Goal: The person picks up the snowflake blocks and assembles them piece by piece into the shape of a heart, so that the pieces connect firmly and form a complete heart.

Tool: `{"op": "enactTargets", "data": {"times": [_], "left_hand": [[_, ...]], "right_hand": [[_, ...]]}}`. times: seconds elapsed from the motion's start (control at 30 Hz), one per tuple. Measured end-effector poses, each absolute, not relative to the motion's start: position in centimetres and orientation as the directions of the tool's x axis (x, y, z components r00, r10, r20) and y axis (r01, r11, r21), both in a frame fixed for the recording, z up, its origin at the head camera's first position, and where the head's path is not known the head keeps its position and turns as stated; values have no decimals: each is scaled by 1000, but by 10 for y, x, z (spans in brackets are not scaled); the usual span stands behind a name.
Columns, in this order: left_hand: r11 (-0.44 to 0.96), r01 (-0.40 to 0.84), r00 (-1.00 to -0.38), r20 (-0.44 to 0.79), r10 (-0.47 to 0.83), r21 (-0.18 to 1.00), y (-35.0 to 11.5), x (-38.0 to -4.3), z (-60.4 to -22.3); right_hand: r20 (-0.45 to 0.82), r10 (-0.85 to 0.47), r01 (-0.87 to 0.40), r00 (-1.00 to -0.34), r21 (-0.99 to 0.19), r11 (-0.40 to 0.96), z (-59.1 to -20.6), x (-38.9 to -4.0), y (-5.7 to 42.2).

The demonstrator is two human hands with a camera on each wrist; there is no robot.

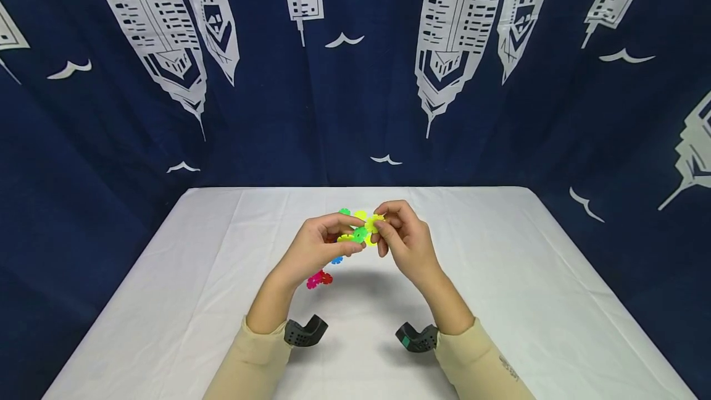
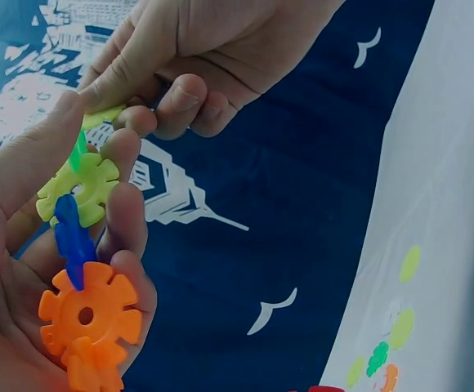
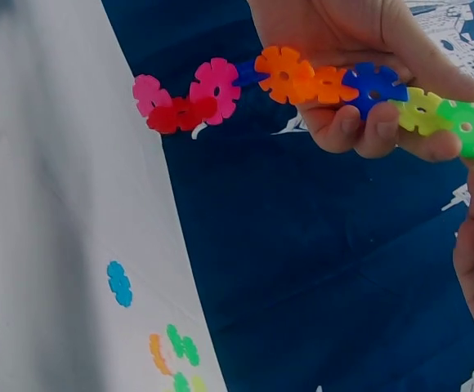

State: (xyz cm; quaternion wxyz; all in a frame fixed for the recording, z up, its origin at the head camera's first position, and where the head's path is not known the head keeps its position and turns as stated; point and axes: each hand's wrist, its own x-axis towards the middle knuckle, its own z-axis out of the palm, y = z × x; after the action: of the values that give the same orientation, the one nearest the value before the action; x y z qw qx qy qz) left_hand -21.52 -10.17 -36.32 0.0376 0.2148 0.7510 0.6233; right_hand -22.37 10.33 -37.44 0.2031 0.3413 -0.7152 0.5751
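A chain of slotted plastic flower discs (image 3: 284,75) runs through my left hand (image 1: 313,245), which grips it between thumb and fingers above the table. Pink, red, blue and orange discs hang from the near end, while a yellow-green disc (image 2: 78,189) and a green disc (image 3: 466,128) lie by the fingertips. With thumb and forefinger my right hand (image 1: 411,242) pinches a yellow disc (image 1: 373,223) against the green one. In the head view the left fingers cover part of the chain. Only some right fingers show in the right wrist view.
Behind the hands, loose discs lie on the white-covered table (image 1: 166,301), among them a green disc (image 1: 344,211) and a yellow disc (image 1: 360,214). The right wrist view shows a loose blue piece (image 3: 119,284). A navy printed curtain (image 1: 355,110) hangs behind the far edge.
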Motion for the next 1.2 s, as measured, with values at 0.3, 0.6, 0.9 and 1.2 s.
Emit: {"op": "enactTargets", "data": {"times": [0.3,0.6,0.9,1.2], "left_hand": [[175,314,-908,241,344,933,-103,-213,-361],[167,340,-906,275,321,926,-101,-209,-359],[165,343,-904,277,326,925,-100,-208,-360],[95,346,-904,304,301,934,-95,-209,-359]], "right_hand": [[774,-304,-829,-556,-543,133,-373,-221,104],[792,-271,-836,-546,-533,128,-370,-216,100],[803,-299,-856,-516,-488,169,-371,-218,101],[824,-246,-859,-510,-505,88,-372,-217,95]]}}
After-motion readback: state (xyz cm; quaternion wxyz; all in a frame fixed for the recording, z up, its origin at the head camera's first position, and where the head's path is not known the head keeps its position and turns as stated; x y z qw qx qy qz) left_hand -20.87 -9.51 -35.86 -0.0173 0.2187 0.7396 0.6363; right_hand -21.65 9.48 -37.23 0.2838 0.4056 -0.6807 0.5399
